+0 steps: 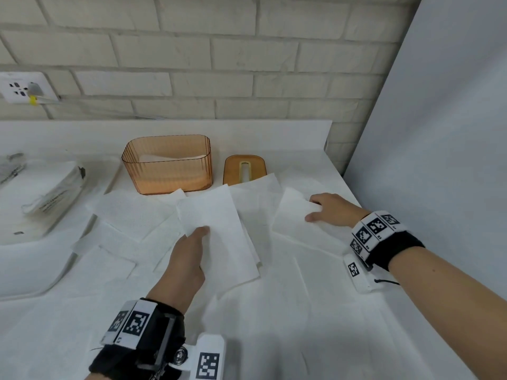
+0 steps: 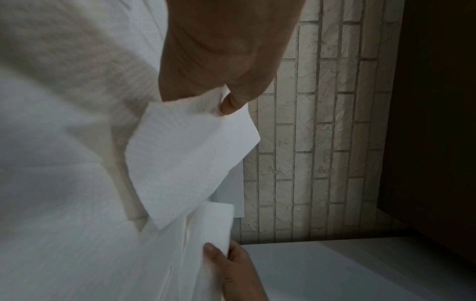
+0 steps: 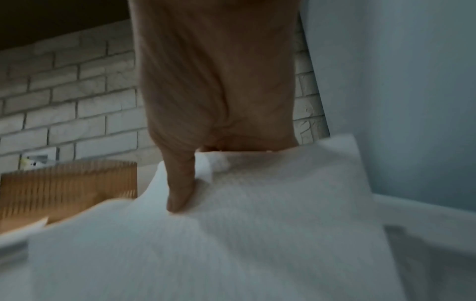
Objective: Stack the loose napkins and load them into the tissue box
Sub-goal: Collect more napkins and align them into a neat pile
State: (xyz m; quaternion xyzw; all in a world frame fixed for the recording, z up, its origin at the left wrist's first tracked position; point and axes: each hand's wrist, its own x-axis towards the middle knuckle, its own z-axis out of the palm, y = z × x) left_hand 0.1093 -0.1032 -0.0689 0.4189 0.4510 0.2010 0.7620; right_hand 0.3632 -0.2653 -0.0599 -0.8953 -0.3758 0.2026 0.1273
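The stacking is under way and the loading is not yet done, as far as the pictures show. The left hand (image 1: 189, 256) pinches a small stack (image 1: 219, 237) of napkins near the middle of the desk (image 1: 274, 338), thumb on top, the sheets roughly squared but with edges stepping out at 5 o'clock. The right hand (image 1: 329, 209) grips one loose napkin (image 1: 293, 223) at 3 o'clock of the stack, thumb pressed on it and fingers curled at its far edge; the right wrist view shows the sheet puckered under the thumb. More napkins (image 1: 131, 215) lie scattered flat and overlapping at 9 and 10 o'clock of the stack, and others towards 6 o'clock, so most of the gathering is left. The box (image 1: 167, 165), amber and ribbed, stands open at 12 o'clock with something pale low inside, though I cannot tell how much. Its lid (image 1: 244, 168) lies just beside it at 1 o'clock, partly under a napkin. The desk is white and meets a pale brick wall (image 1: 219, 50); a socket (image 1: 22, 87) sits at 10 o'clock, a wrapped pack (image 1: 46, 198) at 9 o'clock, and a plain grey panel (image 1: 452, 119) closes the right side.
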